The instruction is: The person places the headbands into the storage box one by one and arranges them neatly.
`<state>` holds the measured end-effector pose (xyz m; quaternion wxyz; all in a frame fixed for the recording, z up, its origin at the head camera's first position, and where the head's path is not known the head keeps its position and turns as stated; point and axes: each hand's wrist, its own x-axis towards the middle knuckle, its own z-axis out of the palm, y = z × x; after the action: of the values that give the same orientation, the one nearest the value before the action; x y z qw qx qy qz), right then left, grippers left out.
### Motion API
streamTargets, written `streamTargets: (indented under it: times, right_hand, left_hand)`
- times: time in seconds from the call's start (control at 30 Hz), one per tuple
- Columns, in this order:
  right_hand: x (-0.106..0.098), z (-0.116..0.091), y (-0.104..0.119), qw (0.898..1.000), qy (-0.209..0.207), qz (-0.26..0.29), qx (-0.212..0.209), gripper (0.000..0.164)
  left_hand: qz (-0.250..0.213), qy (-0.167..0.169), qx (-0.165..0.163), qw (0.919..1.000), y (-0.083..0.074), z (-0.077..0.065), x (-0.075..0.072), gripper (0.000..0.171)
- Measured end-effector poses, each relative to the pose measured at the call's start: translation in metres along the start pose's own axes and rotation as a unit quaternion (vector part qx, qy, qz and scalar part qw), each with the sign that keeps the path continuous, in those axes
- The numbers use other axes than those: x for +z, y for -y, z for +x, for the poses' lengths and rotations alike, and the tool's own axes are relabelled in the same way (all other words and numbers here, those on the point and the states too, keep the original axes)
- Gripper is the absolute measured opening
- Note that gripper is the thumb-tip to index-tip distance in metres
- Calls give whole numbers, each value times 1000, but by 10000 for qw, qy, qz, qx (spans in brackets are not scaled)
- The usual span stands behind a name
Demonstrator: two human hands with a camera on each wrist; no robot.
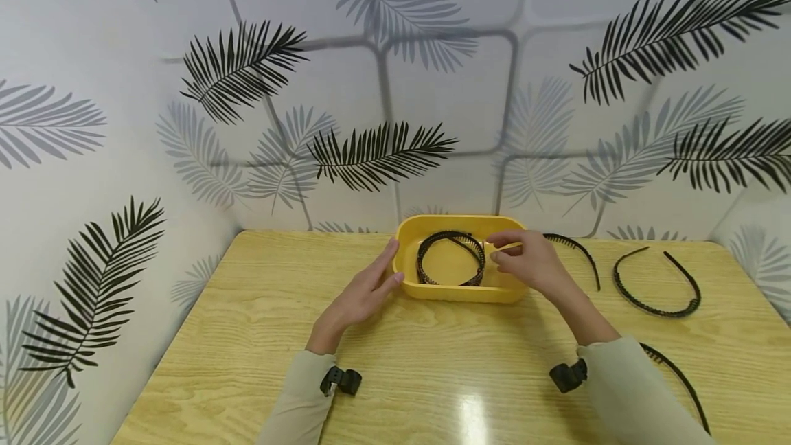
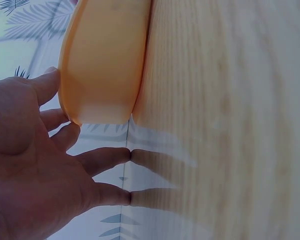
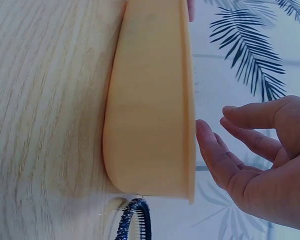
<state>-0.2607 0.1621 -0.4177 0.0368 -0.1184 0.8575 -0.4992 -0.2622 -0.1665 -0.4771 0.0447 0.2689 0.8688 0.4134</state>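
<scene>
A yellow plastic bin (image 1: 460, 294) stands near the wall at the back of the table. Black toothed headbands (image 1: 420, 259) lie inside it, overlapping in a ring. The left hand (image 1: 364, 290) touches the bin's left end, thumb at the rim and fingers extended. In the left wrist view, two of its fingertips meet the table beside the bin (image 2: 105, 65). Over the bin's right part hovers the right hand (image 1: 531, 259), fingers loosely bent. The right wrist view shows a gap between this hand's (image 3: 260, 165) thumb and fingers, with nothing held.
Right of the bin, one black headband (image 1: 587, 259) lies partly behind the right hand. Another headband (image 1: 658, 311) rests farther right. A third headband (image 1: 682, 376) is partly covered by the right sleeve. A leaf-patterned wall (image 1: 445, 101) rises behind the wooden table (image 1: 278, 273).
</scene>
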Motion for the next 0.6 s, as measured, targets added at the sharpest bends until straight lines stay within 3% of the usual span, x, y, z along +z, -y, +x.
streamTargets:
  times: [0.27, 0.6]
  right_hand:
    - [-8, -25, 3, 9987, -221, 168, -431, 32]
    - [-24, -56, -7, 9969, -277, 385, -623, 31]
  left_hand:
    - [-99, -25, 99, 9999, -1, -2, 1, 64]
    - [-25, 27, 56, 10000, 2, 0, 1, 64]
